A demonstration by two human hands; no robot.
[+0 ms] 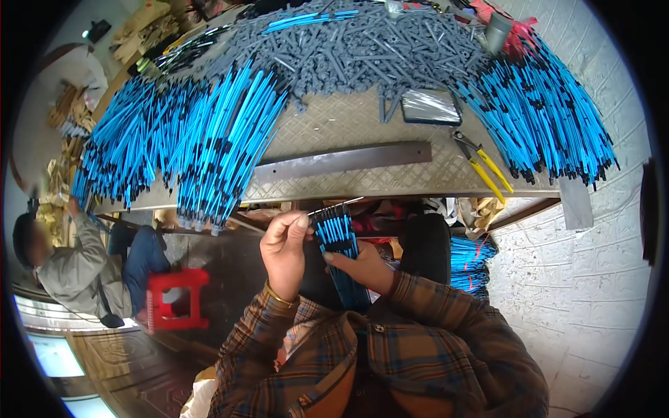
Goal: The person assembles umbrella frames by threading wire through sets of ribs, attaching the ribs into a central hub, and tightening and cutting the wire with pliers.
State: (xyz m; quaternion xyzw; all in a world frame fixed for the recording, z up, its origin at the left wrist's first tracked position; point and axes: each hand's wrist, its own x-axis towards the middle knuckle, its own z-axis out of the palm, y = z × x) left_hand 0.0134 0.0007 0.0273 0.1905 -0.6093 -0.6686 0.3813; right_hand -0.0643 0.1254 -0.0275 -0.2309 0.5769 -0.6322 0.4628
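Above my lap, my right hand [367, 267] is closed around a flat bundle of blue rods with black ends [337, 230], its thumb pressed across the front. The bundle's lower part runs down toward my lap. At its upper left, my left hand [283, 244] pinches the end of a thin silvery rod [354, 201]. That rod lies across the row of black tips; whether it passes through them is too small to tell. Both hands are just in front of the table's near edge.
On the table [334, 182] lie a grey heap of plastic parts [348, 56], blue rod piles left [223, 132] and right [540, 115], a dark metal bar [348, 161] and yellow-handled pliers [484, 166]. Another person [83, 258] sits at left, beside a red stool [178, 299].
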